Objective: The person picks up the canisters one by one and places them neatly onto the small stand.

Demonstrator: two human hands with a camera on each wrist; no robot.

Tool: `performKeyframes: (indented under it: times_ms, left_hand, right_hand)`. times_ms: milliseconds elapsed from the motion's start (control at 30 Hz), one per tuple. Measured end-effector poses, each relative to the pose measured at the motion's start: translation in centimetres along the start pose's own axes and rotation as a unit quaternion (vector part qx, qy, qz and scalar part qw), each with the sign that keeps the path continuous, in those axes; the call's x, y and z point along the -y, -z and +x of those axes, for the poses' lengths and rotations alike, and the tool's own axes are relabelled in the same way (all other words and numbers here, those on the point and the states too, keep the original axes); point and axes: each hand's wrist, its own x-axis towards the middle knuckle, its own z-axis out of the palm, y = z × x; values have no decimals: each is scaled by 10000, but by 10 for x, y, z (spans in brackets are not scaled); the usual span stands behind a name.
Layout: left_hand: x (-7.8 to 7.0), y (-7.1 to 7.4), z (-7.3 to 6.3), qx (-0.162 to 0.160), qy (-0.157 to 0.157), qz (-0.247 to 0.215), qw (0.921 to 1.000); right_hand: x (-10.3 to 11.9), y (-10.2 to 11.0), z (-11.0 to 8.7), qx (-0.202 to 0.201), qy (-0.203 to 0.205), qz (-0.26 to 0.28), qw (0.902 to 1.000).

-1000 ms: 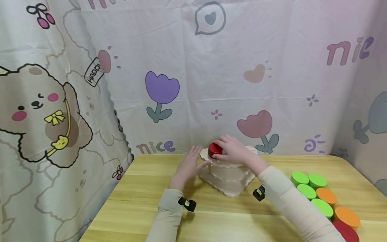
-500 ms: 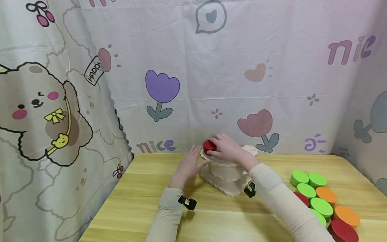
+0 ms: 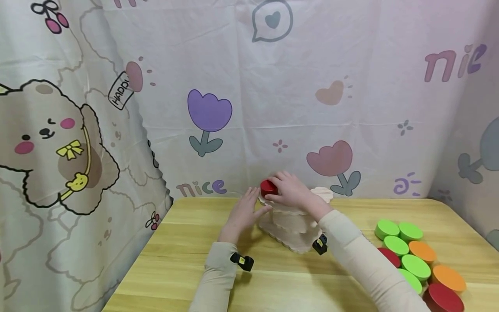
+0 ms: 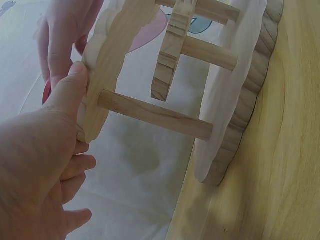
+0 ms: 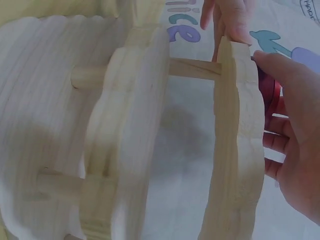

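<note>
Discs (image 3: 415,267) right of stand (image 3: 293,224)

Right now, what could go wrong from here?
1. The red cylinder, held in the right grip, is near the left edge of the top tier: could drop off if released too far out.
2. The left grip touches that edge too; a hard push might tip the stand.
3. In the head view, the right sleeve overlaps some green cylinders; withdrawing low might knock them.

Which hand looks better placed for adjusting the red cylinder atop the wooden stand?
Probably the right hand: it holds the red cylinder at the top of the wooden stand. The left hand touches the stand's upper edge and holds no cylinder.
</note>
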Motion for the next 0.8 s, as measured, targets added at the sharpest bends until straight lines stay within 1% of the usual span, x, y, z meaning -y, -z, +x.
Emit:
performKeyframes:
  times_ms: [100,267,367,500,700,800]
  left_hand:
    - [0,1,-1,-17,28,-34,10000]
    - [-1,3,-2,32,67,-75,9999]
    - [-1,2,-2,50,89,-49,9999]
    - [0,1,-2,30,134,-85,9999]
    - [-1,1,-2,22,168,-128,9998]
    - [-1,2,-2,33,150,-169,9997]
  right_hand:
    - [1,2,-2,-1,8,-159,9999]
    - [2,10,-10,-207,133,-223,9994]
    - [2,18,-18,-381,340,-232,9984]
    - [3,30,-33,-631,692,-386,9949]
    - [5,51,-64,-761,908,-659,9908]
    - [2,55,-80,-972,1102,-817,9858]
